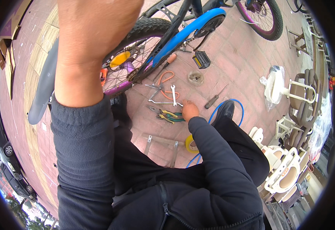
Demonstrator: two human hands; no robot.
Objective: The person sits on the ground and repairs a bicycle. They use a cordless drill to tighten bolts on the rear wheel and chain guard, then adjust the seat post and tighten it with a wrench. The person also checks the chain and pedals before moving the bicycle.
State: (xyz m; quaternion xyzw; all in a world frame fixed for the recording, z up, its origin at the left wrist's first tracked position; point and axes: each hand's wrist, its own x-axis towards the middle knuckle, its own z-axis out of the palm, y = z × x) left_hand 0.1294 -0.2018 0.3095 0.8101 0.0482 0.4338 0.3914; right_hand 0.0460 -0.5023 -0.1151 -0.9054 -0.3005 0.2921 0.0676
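My left hand (pixel 96 28) is large at the top of the view, over the bicycle's rear wheel, its fingers cut off by the edge. Low among tools on the pavement, my right hand (pixel 190 111) has curled fingers on the end of a thin, bent silver tool (pixel 160 102). Beside it lie a white-looking open-end wrench (pixel 173 94), orange-handled scissors (pixel 163 85), yellow and green pliers (pixel 168 117), a screwdriver (pixel 212 101) and a small clear bag (pixel 196 78). The bicycle has a blue chain guard (pixel 183 30), a purple rim and a black pedal (pixel 201 59).
Blue cable (pixel 242 111), yellow tape (pixel 190 144) and metal strips (pixel 149 147) lie around my legs. A grey mudguard (pixel 41 103) is left of my arm. Stacked child seats (pixel 284 172) and a bagged white part (pixel 275 86) stand at the right. Parked cars (pixel 10 149) are at the far left.
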